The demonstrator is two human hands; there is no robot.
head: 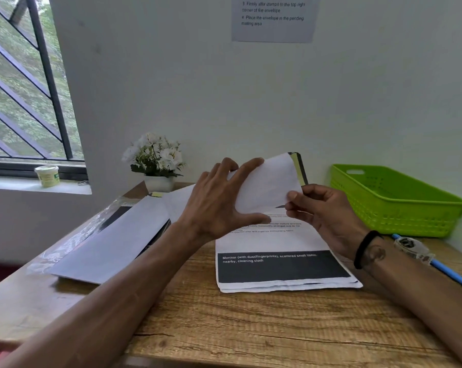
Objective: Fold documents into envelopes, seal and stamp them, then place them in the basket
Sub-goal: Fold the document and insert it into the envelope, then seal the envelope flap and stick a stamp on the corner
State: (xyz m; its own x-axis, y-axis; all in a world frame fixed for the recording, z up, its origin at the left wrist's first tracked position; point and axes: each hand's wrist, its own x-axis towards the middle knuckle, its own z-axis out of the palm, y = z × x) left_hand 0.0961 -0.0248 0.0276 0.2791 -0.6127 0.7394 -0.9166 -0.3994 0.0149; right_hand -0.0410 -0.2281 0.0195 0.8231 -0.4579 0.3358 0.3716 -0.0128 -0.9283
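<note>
A folded white document (268,185) is held tilted in the air above the wooden desk (224,322), a dark printed edge showing at its upper right. My left hand (219,203) grips its left side with spread fingers. My right hand (323,211) pinches its lower right corner. Under both hands lies a stack of printed documents (283,266) with a black band of text. White envelopes (113,240) lie at the left on a clear plastic sleeve. The green basket (394,203) stands at the right against the wall.
A pot of white flowers (156,162) stands at the back of the desk. A tape dispenser (413,248) and a blue pen (453,274) lie in front of the basket. An instruction sheet (275,18) hangs on the wall. A small tub (48,176) sits on the windowsill.
</note>
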